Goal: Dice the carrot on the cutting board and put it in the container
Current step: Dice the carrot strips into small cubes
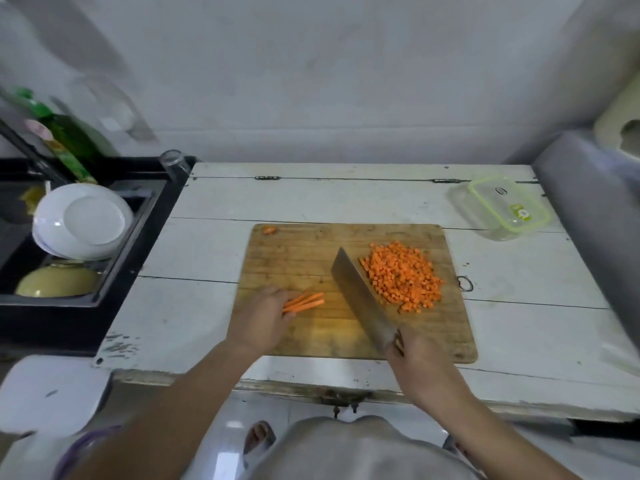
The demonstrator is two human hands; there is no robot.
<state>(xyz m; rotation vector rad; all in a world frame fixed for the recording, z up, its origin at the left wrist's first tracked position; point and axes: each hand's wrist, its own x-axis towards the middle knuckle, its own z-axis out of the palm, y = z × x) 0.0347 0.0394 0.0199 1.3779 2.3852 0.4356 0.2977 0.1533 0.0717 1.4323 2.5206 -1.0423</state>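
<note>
A worn white plank counter (207,258) carries a square wooden cutting board (298,258). The left hand (258,315) pins thin carrot sticks (304,302) with curled fingers. The right hand (414,355) grips a broad steel cleaver (360,299), beside heaped diced carrot (403,277). A clear, green-rimmed container (502,209) sits far right.

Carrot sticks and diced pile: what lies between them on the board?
Head view: the cleaver blade, held by the right hand, crosses between carrot sticks and diced pile.

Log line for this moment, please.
dicing | left hand holds carrot sticks | right hand grips cleaver | diced pile on board | container empty
</note>
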